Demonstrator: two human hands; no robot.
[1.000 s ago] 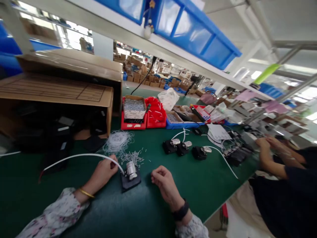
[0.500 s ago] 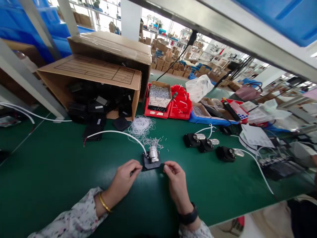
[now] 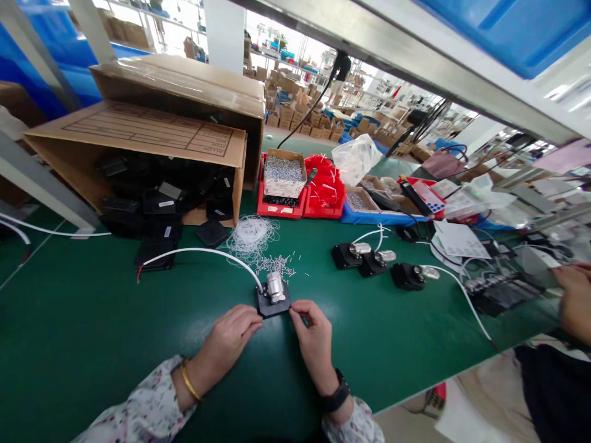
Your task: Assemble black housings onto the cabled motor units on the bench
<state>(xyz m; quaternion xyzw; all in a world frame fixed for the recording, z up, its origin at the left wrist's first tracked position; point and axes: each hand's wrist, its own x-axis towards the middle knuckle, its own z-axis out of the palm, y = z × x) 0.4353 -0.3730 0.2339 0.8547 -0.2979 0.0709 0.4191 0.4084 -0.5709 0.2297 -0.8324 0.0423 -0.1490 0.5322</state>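
A small black plate (image 3: 273, 308) lies on the green table, bearing an upright silver metal connector (image 3: 276, 288) and a white cable (image 3: 198, 250) that curves away to the left. My left hand (image 3: 233, 332) is closed, its fingertips pinched at the plate's near left corner. At the near right corner, the thumb and index finger of my right hand (image 3: 314, 335) pinch the edge. Anything small between the fingertips is hidden. Just behind the plate, small metal screws or pins (image 3: 277, 264) lie scattered beside a tangle of thin white strands (image 3: 252, 237).
At the back left a cardboard box (image 3: 152, 132) holds black housings. Red bins (image 3: 281, 211) and a blue tray (image 3: 383, 216) line the back. Several black units with silver connectors (image 3: 406, 276) lie to the right. Another person's hand (image 3: 575, 298) shows at the right edge.
My right hand has closed in on the plate's right corner, where it was apart before. My left hand stays at the left corner. Another person's hand has come in at the right.
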